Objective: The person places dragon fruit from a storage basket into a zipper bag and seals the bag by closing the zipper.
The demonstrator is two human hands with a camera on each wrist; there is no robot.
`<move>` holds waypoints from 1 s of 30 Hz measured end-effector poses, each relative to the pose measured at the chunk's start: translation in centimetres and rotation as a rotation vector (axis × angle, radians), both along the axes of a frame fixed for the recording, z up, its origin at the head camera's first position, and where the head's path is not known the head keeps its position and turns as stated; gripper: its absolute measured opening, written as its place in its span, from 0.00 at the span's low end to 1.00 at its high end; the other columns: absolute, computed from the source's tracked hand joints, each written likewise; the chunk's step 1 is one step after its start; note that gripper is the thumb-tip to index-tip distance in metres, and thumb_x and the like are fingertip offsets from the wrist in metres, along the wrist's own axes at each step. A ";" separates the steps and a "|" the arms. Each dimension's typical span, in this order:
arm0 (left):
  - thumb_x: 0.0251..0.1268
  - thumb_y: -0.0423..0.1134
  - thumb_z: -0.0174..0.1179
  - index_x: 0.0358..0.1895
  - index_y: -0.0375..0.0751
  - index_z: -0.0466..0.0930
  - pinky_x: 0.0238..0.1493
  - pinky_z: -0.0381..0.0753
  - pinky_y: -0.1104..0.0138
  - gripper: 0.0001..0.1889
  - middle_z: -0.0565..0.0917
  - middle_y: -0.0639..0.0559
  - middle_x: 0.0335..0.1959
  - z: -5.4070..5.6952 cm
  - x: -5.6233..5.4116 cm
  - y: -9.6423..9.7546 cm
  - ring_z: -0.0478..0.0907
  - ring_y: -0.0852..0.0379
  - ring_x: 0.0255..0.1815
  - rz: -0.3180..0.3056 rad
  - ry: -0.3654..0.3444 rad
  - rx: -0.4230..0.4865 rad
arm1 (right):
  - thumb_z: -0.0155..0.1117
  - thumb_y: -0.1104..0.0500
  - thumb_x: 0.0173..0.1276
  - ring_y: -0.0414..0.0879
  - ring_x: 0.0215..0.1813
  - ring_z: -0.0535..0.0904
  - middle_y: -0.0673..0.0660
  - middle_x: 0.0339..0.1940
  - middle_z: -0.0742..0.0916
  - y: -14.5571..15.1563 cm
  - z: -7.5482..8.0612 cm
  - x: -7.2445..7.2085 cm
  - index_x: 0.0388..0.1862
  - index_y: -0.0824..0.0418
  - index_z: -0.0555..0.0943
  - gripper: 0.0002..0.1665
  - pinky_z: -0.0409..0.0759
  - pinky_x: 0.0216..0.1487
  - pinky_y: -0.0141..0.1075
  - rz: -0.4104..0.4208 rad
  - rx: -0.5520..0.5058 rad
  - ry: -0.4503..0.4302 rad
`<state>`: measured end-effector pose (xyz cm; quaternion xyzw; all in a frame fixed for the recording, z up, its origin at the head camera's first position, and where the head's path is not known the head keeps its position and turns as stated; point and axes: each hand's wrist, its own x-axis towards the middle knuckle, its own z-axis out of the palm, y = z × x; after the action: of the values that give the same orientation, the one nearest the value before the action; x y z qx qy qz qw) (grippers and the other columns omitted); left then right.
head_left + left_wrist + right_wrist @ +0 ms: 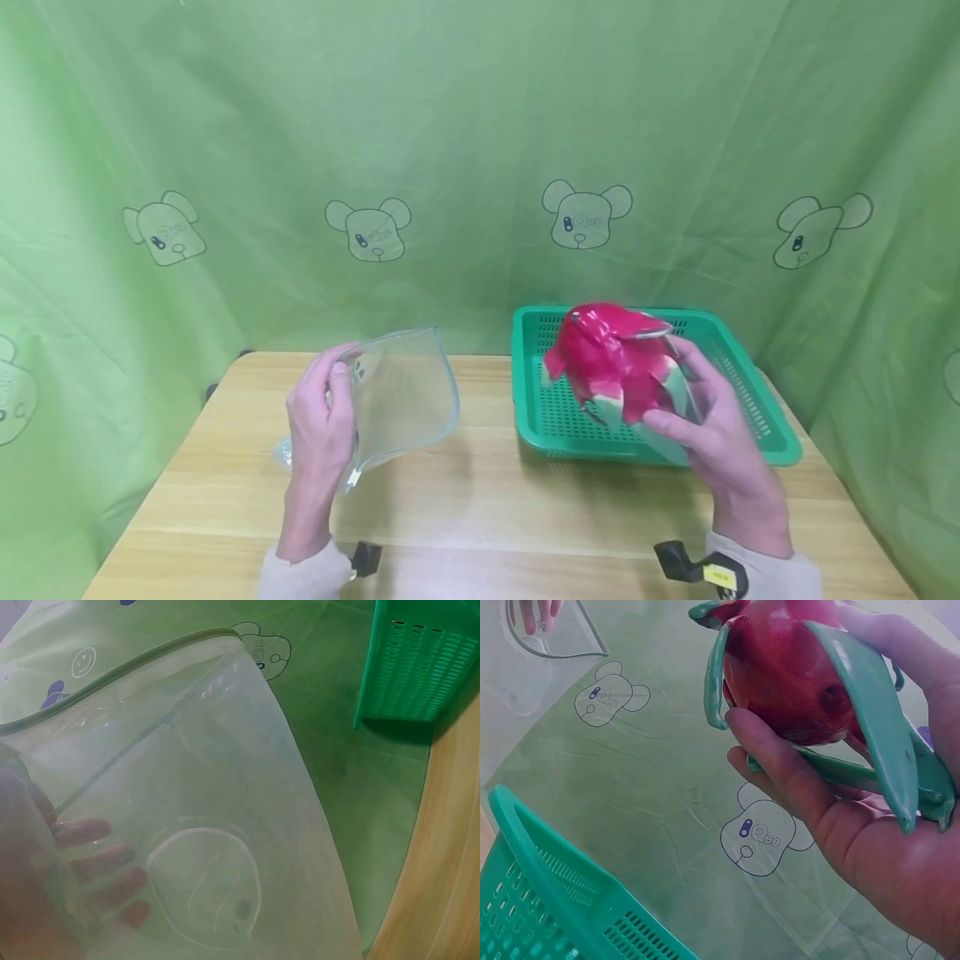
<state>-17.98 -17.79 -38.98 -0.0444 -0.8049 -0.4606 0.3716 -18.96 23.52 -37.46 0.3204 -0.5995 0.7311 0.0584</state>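
Observation:
My left hand (pixel 322 417) holds a clear zip bag (pixel 408 400) by its left side, above the wooden table. Through the plastic in the left wrist view, several fingers (pixel 112 889) show curled against the bag (pixel 292 847). A white slider (pixel 353 477) sits at the bag's lower corner. On the right, a red dragon fruit (pixel 607 358) with green-tipped scales is gripped in my right hand (pixel 720 433), over the green basket. The right wrist view shows fingers and thumb around the dragon fruit (pixel 787 675), its long green scales lying over the palm.
The green plastic basket (pixel 782 450), with slotted walls, stands at the back right of the wooden table (pixel 487 525). A small clear plastic piece (pixel 282 452) lies behind my left wrist. A green curtain (pixel 465 108) printed with bear heads hangs behind and at both sides.

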 end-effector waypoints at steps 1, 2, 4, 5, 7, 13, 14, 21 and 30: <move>0.79 0.31 0.44 0.55 0.37 0.85 0.49 0.77 0.68 0.18 0.88 0.47 0.50 0.0 0.0 0.0 0.80 0.54 0.43 -0.001 0.001 0.000 | 0.55 0.84 0.56 0.55 0.62 0.79 0.69 0.68 0.73 0.0 0.0 0.0 0.77 0.73 0.59 0.47 0.86 0.54 0.42 0.003 0.001 -0.004; 0.79 0.31 0.44 0.55 0.37 0.85 0.49 0.77 0.68 0.18 0.88 0.47 0.50 0.0 0.0 0.0 0.80 0.54 0.43 -0.002 0.002 0.001 | 0.55 0.84 0.56 0.55 0.62 0.79 0.69 0.68 0.73 0.0 0.0 0.0 0.77 0.72 0.59 0.47 0.86 0.54 0.42 0.002 0.004 -0.009; 0.79 0.31 0.44 0.55 0.37 0.85 0.48 0.77 0.68 0.18 0.88 0.47 0.50 0.1 0.1 0.1 0.79 0.54 0.41 -0.003 0.005 -0.002 | 0.55 0.84 0.56 0.55 0.62 0.79 0.68 0.67 0.73 -0.1 0.1 0.1 0.77 0.72 0.59 0.47 0.86 0.53 0.42 -0.003 0.012 -0.014; 0.79 0.31 0.44 0.55 0.37 0.85 0.48 0.77 0.68 0.18 0.88 0.47 0.50 0.1 0.1 0.1 0.79 0.54 0.41 -0.002 0.006 -0.004 | 0.56 0.84 0.56 0.55 0.62 0.78 0.68 0.67 0.73 -0.1 0.1 0.1 0.77 0.72 0.59 0.47 0.86 0.53 0.42 -0.008 0.017 -0.016; 0.79 0.31 0.44 0.55 0.37 0.85 0.50 0.78 0.68 0.18 0.88 0.47 0.50 0.1 0.1 0.2 0.81 0.53 0.44 -0.002 0.007 -0.005 | 0.56 0.84 0.56 0.55 0.63 0.77 0.68 0.67 0.72 -0.2 0.2 0.1 0.77 0.71 0.60 0.47 0.86 0.52 0.41 -0.016 0.030 -0.011; 0.79 0.31 0.44 0.55 0.36 0.84 0.54 0.79 0.66 0.17 0.88 0.47 0.50 0.1 0.1 0.2 0.83 0.52 0.48 -0.001 0.007 -0.015 | 0.57 0.84 0.56 0.55 0.66 0.74 0.68 0.70 0.70 -0.3 0.2 0.0 0.77 0.72 0.60 0.47 0.86 0.54 0.41 -0.011 0.038 -0.004; 0.79 0.30 0.44 0.55 0.36 0.84 0.54 0.79 0.66 0.17 0.88 0.46 0.50 0.1 0.0 0.3 0.83 0.52 0.48 -0.001 0.008 -0.016 | 0.57 0.84 0.56 0.55 0.66 0.74 0.68 0.70 0.70 -0.4 0.1 0.0 0.77 0.72 0.60 0.47 0.86 0.54 0.42 -0.010 0.039 -0.005; 0.79 0.31 0.45 0.55 0.36 0.85 0.55 0.81 0.63 0.17 0.88 0.47 0.51 0.1 0.0 0.5 0.84 0.51 0.50 -0.016 0.012 -0.024 | 0.58 0.84 0.57 0.56 0.63 0.79 0.69 0.68 0.74 -0.7 0.2 0.1 0.78 0.70 0.58 0.48 0.86 0.52 0.45 0.026 0.042 -0.034; 0.79 0.31 0.44 0.55 0.37 0.85 0.55 0.81 0.59 0.17 0.87 0.47 0.51 0.0 -0.1 0.6 0.84 0.51 0.52 -0.021 -0.001 -0.020 | 0.62 0.82 0.55 0.58 0.64 0.79 0.69 0.70 0.74 -1.2 0.4 0.4 0.78 0.67 0.61 0.50 0.86 0.50 0.48 -0.026 0.099 -0.065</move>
<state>-18.08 -17.19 -38.96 -0.0562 -0.8091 -0.4566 0.3656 -18.61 22.30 -37.06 0.2914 -0.6407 0.7096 0.0325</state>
